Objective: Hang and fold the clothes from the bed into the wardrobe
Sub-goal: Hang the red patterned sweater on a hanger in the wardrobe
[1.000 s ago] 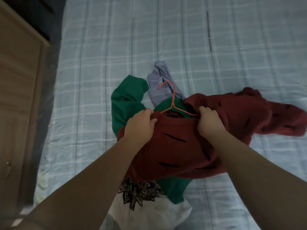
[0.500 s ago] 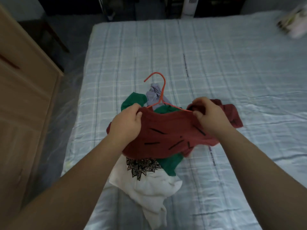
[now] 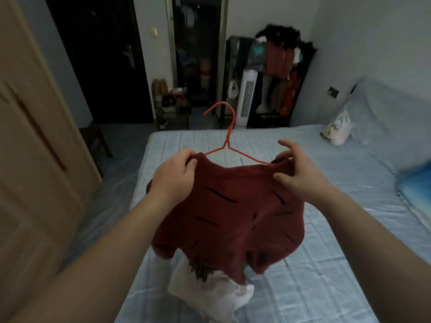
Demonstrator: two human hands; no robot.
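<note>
Garment under handling: maroon top (image 3: 233, 206), now seated on the orange hanger (image 3: 227, 138) and held up over the near half of the bed (image 3: 326, 229), clear of the sheet.

Change noted: a second ago the top lay low on the clothes pile with one sleeve sprawled to the right. The hanger hook was flat over a grey and a green garment. The hook now stands upright above the collar and both hanger arms run into the shoulders. The body of the top hangs free below them. View has also risen from the bedsheet to the far end of the room.

Left hand (image 3: 173, 176): clenched on the left shoulder of the top, fingers curled over the fabric edge. Right hand (image 3: 303, 178): pinching the right shoulder between thumb and lower fingers, upper finger lifted. That grip was tighter half a second ago, which suggests a final adjustment.

Assessment: hanging of this item looks essentially done; carrying it to the wooden wardrobe (image 3: 35, 159) at left remains.

Outstanding: white printed garment (image 3: 210, 294) lies on the near bed under the top, with a scrap of green beside it.
</note>
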